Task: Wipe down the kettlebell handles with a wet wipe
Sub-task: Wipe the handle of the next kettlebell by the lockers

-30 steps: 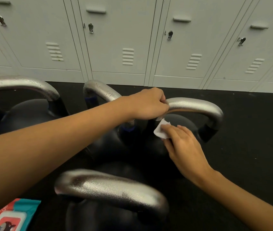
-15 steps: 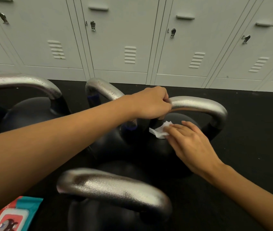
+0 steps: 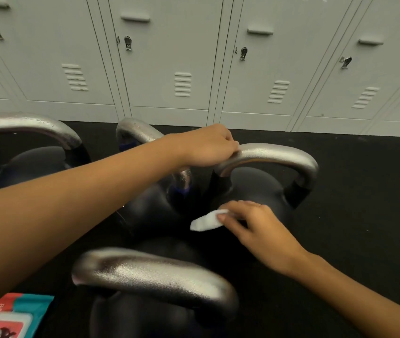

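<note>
While the left hand (image 3: 206,145) curls over the left end of a silver handle (image 3: 274,154), gripping it, the right hand (image 3: 255,228) pinches a small folded white wet wipe (image 3: 205,222) between thumb and fingertips. The wipe sits low against the front of that kettlebell's black body (image 3: 260,189), below the handle and apart from it; whether it actually touches the body is hard to say, since the black surfaces merge in shadow.

Four kettlebells crowd together on the black floor (image 3: 364,203). The gripped one stands to the right. Just behind the left forearm, a second kettlebell's handle (image 3: 135,130) shows only partly, with droplets on the metal and a blue band near its base. A third kettlebell handle (image 3: 25,128) arches at the far left, also beaded with droplets. The nearest handle (image 3: 152,276) lies at the bottom centre, blurred by closeness.

A red and teal pack of wipes (image 3: 11,315) lies at the lower left corner. Grey lockers (image 3: 169,57) with latches and vent slots line the wall beyond.
</note>
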{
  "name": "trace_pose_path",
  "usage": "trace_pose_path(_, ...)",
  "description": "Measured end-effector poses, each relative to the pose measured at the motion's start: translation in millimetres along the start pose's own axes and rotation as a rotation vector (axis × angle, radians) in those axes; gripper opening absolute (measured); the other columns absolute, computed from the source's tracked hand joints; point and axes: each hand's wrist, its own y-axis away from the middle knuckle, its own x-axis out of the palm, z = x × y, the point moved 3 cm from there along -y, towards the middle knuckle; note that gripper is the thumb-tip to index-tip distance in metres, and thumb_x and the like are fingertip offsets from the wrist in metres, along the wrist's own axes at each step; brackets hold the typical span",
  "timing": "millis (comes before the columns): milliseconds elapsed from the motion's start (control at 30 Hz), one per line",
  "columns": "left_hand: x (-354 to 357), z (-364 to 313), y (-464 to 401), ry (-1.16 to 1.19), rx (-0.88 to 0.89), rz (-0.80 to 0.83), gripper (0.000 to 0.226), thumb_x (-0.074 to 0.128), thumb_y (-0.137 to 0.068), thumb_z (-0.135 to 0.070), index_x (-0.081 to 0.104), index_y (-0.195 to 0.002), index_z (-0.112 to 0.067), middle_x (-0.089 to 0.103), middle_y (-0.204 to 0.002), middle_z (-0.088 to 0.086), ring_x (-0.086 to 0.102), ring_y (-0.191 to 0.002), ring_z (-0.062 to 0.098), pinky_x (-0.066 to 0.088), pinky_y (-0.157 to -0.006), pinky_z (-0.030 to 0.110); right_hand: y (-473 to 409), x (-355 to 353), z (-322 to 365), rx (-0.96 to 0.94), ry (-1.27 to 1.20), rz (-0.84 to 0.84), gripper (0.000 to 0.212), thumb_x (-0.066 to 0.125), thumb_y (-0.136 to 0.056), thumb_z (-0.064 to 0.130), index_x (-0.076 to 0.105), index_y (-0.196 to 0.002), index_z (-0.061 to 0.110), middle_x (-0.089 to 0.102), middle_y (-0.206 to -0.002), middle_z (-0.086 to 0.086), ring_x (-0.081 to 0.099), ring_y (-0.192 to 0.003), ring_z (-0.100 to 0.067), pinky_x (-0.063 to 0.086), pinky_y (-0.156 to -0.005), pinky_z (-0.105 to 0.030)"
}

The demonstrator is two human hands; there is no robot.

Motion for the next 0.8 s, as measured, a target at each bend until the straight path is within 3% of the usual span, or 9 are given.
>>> trace_pose_path(100,0.3,4.7,-2.8,0.065,-0.020,-0.007,0.038,0.042,-0.099,-0.028,0.063,-0.108,0.003,0.054,-0.083,0.010,0.045,-0.077,0.018,0.039,-0.077,0.032,5.0,-38.4,11.0,0.105,-0.257,-0.188,0.012,0.060,-0.097,0.025,0.071,-0.098,0.031,0.073,-0.091,0.015,0.065,-0.089,0.006,0.051,-0.084,-0.024)
trace_pose_path(200,-0.5,6.8,-2.9,0.154,-0.044,-0.007,0.029,0.043,-0.095,-0.021,0.062,-0.096,0.001,0.054,-0.086,0.017,0.044,-0.083,0.020,0.047,-0.087,0.044,8.3,-89.6,25.1,0.031,-0.188,-0.437,0.016,0.061,-0.096,0.024,0.070,-0.101,0.036,0.073,-0.089,0.016,0.065,-0.085,0.004,0.051,-0.079,-0.021)
trace_pose_path(233,-1.2,6.7,-2.1,0.181,-0.053,-0.018,0.020,0.042,-0.093,-0.015,0.059,-0.093,-0.006,0.053,-0.088,0.014,0.043,-0.085,0.020,0.040,-0.079,0.036,8.9,-104.8,28.2,0.009,-0.136,-0.505,0.018,0.060,-0.096,0.024,0.069,-0.106,0.036,0.072,-0.088,0.016,0.064,-0.081,0.001,0.050,-0.076,-0.019)
trace_pose_path(267,-1.8,7.3,-2.2,0.204,-0.064,-0.034,0.017,0.041,-0.093,-0.010,0.057,-0.097,-0.012,0.054,-0.093,0.010,0.046,-0.087,0.022,0.032,-0.082,0.029,8.7,-118.0,29.6,-0.005,-0.085,-0.564,0.019,0.059,-0.097,0.025,0.069,-0.111,0.035,0.070,-0.086,0.016,0.062,-0.077,-0.003,0.048,-0.072,-0.019)
trace_pose_path(333,-2.8,8.7,-2.9,0.230,-0.083,-0.072,0.027,0.040,-0.093,-0.005,0.058,-0.110,-0.017,0.056,-0.108,0.005,0.054,-0.102,0.023,0.046,-0.095,0.035,4.6,-133.0,27.1,-0.026,-0.013,-0.639,0.023,0.057,-0.099,0.024,0.068,-0.119,0.026,0.063,-0.078,0.018,0.057,-0.070,-0.003,0.043,-0.063,-0.015)
trace_pose_path(400,-3.7,9.6,-3.0,0.244,-0.079,-0.111,0.031,0.041,-0.093,-0.003,0.057,-0.114,-0.018,0.056,-0.111,0.003,0.053,-0.112,0.022,0.045,-0.101,0.037,-3.8,-129.8,22.7,-0.048,0.075,-0.614,0.025,0.057,-0.099,0.014,0.068,-0.122,0.018,0.055,-0.074,0.028,0.057,-0.072,0.008,0.037,-0.065,-0.003)
trace_pose_path(467,-3.4,8.8,-2.1,0.272,-0.064,-0.129,0.027,0.043,-0.092,-0.003,0.059,-0.108,-0.019,0.058,-0.105,0.002,0.056,-0.108,0.021,0.048,-0.099,0.036,-11.7,-114.3,14.8,-0.059,0.140,-0.495,0.028,0.060,-0.096,0.007,0.069,-0.121,0.014,0.066,-0.092,0.023,0.059,-0.095,0.009,0.036,-0.079,0.003)
trace_pose_path(600,0.1,1.8,3.9,0.277,0.014,-0.102,0.014,0.056,-0.092,-0.012,0.065,-0.101,-0.018,0.064,-0.090,0.000,0.058,-0.088,0.014,0.048,-0.086,0.029,-10.6,-87.3,2.5,-0.137,0.188,-0.306,0.032,0.061,-0.093,0.008,0.068,-0.123,0.014,0.057,-0.129,0.011,0.036,-0.130,0.005,0.024,-0.110,-0.006)
trace_pose_path(800,-1.0,-8.7,10.8,0.364,0.099,-0.155,0.017,0.061,-0.093,-0.022,0.071,-0.104,-0.014,0.070,-0.107,0.003,0.063,-0.104,0.014,0.046,-0.096,0.028,-7.7,-100.1,13.5,-0.039,-0.239,-0.371,0.025,0.061,-0.095,0.017,0.071,-0.115,0.027,0.071,-0.111,0.021,0.063,-0.109,0.005,0.047,-0.094,-0.015)
